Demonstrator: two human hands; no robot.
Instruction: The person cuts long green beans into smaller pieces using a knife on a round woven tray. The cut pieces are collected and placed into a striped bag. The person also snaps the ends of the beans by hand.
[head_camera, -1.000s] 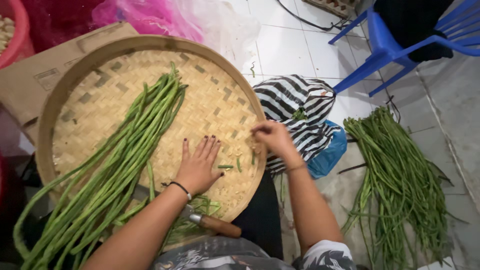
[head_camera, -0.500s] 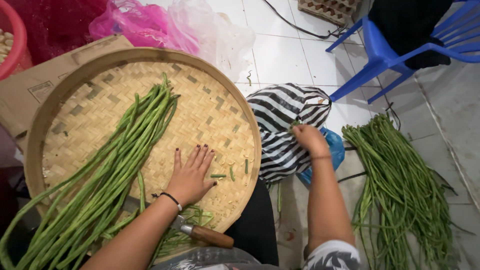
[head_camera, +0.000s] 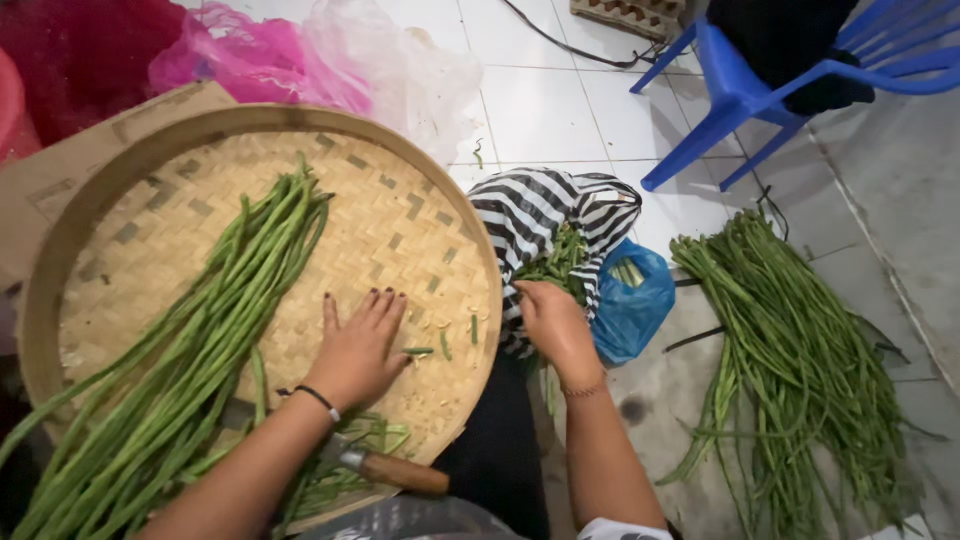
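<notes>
Left hand: left hand (head_camera: 357, 350) is laid palm down on the woven bamboo tray (head_camera: 150, 150), lower centre of the frame; its fingers (head_camera: 380, 305) are stretched out flat, close together, nothing pinched.
Right hand: right hand (head_camera: 556, 325) is set at the mouth of the striped bag (head_camera: 530, 210), right of the tray; its fingers are curled down into the bag, and whether anything is gripped cannot be told.
Long beans on tray: a bundle of long beans (head_camera: 200, 330) is laid diagonally across the left half of the tray, just beside the left hand.
Cut bits: small bean pieces (head_camera: 420, 351) are scattered just right of the left fingertips.
Knife: a wooden-handled knife (head_camera: 395, 470) is seen under the left forearm at the tray's lower edge.
Blue bag: a blue plastic bag (head_camera: 630, 305) is pressed against the striped bag.
Floor pile: a loose pile of long beans (head_camera: 800, 360) is spread on the floor at right.
Chair: a blue plastic chair (head_camera: 740, 95) is placed at upper right.
</notes>
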